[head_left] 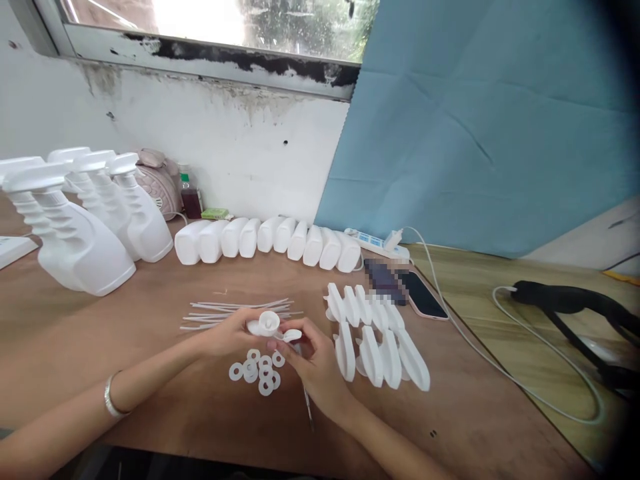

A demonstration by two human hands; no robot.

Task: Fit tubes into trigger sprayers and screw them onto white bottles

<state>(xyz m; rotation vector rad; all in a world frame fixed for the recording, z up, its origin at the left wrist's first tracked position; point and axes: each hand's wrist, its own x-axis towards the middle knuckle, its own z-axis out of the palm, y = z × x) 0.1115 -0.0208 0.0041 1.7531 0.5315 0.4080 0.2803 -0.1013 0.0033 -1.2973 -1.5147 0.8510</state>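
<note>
My left hand (231, 335) grips a white spray head (269, 323), its round screw collar facing up towards me. From the other side, my right hand (320, 368) pinches the trigger end of that spray head between thumb and fingers. A thin metal tool (307, 403) shows below my right hand; whether it is held or lies on the table is unclear. Under the hands lies a loose heap of translucent ring washers (265, 375). Thin white dip tubes (215, 315) lie behind my left hand. White spray head parts (369, 357) are in two rows to the right.
Assembled white spray bottles (103, 243) stand at the left. White bottles (299, 241) lie in a row along the wall. A phone (423, 293), a power strip (377, 245) and a white cable (453, 313) are at the right. A pink bag (157, 183) sits behind.
</note>
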